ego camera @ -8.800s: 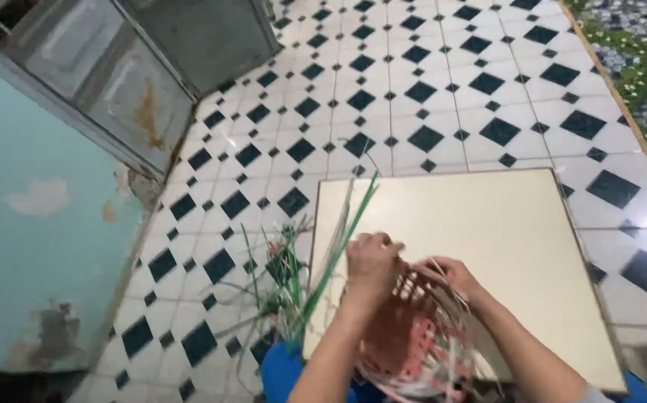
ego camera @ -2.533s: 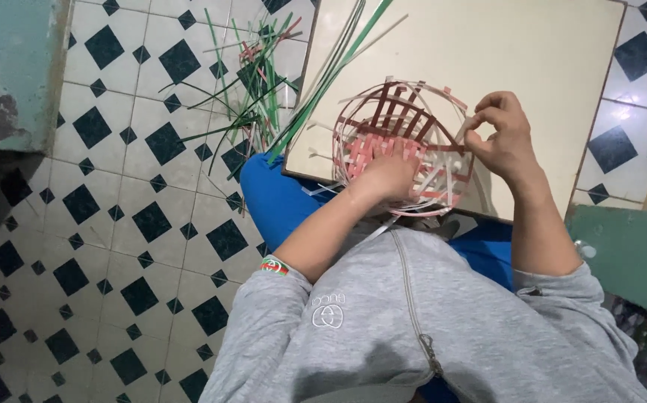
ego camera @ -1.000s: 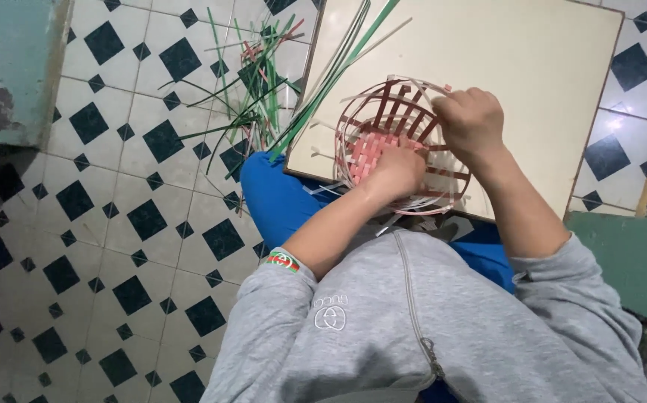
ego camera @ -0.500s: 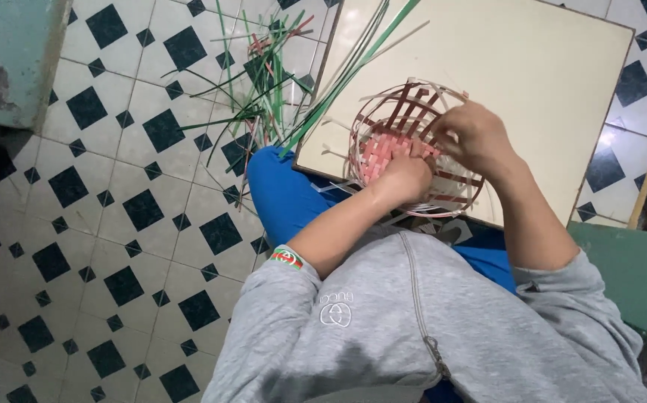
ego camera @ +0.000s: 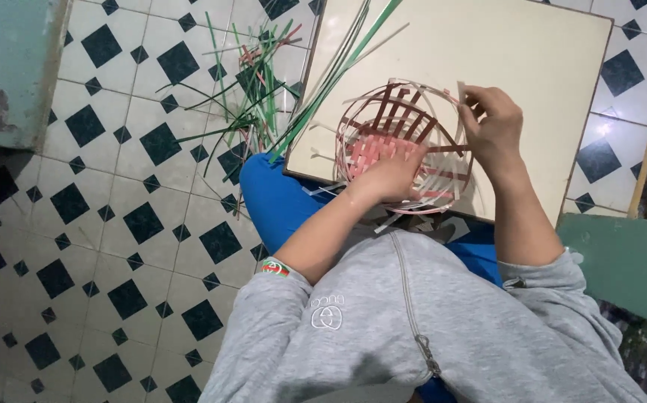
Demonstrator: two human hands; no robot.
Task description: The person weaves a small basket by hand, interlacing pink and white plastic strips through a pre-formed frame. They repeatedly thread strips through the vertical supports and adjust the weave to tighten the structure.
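A small round basket [ego camera: 394, 127] woven of pink, dark red and white strips rests at the near edge of a cream board [ego camera: 532, 67]. My left hand [ego camera: 387, 177] presses inside the basket near its front wall. At the basket's right rim, my right hand [ego camera: 493, 128] pinches a white strip. Long green and white strips [ego camera: 338, 67] run from the basket up across the board's left corner.
Loose green and pink strips [ego camera: 252, 89] lie scattered on the black-and-white tiled floor [ego camera: 114, 224] to the left. A teal wall [ego camera: 10, 67] stands at far left. A green panel [ego camera: 622, 265] sits by my right elbow. My legs in blue are under the board.
The view has tilted down from the floor onto my lap. My right hand has shifted along the basket's right rim while the left stays pressed inside; the basket turned slightly.
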